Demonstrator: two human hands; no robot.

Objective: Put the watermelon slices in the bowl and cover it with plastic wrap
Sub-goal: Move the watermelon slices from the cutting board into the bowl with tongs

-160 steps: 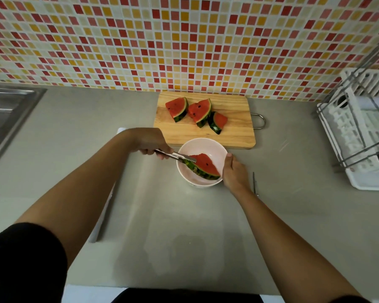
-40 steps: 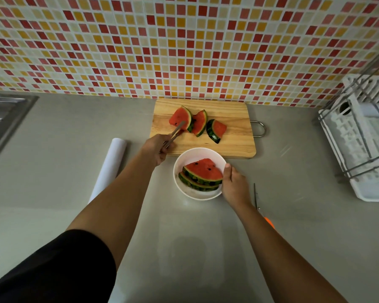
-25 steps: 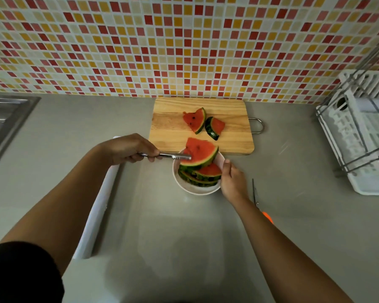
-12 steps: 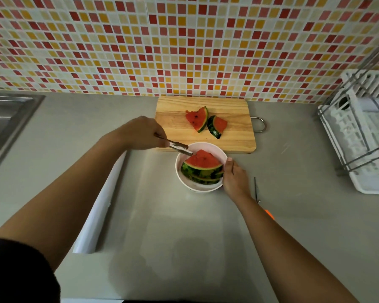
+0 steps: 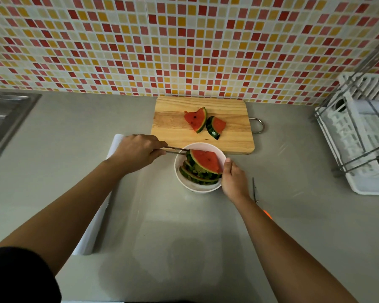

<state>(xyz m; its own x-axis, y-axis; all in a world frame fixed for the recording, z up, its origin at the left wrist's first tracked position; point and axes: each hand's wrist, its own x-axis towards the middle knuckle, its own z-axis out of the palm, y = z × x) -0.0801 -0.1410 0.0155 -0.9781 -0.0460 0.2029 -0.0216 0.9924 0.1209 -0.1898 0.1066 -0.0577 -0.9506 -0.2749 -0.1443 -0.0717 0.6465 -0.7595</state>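
Now the left hand (image 5: 138, 153) grips tongs (image 5: 176, 150), whose tips meet the corner of the top slice (image 5: 206, 160) stacked in the bowl (image 5: 198, 188). The right hand (image 5: 233, 180) clasps the bowl's right rim. Two slices (image 5: 196, 119) lie on the board (image 5: 173, 127) just behind. A wrap roll (image 5: 92, 226) lies under the left forearm, and scissors (image 5: 254, 190) lie beside the right wrist.

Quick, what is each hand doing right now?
Left hand: closed on the tongs, whose tips meet the top watermelon slice in the bowl.
Right hand: holding the bowl by its rim.
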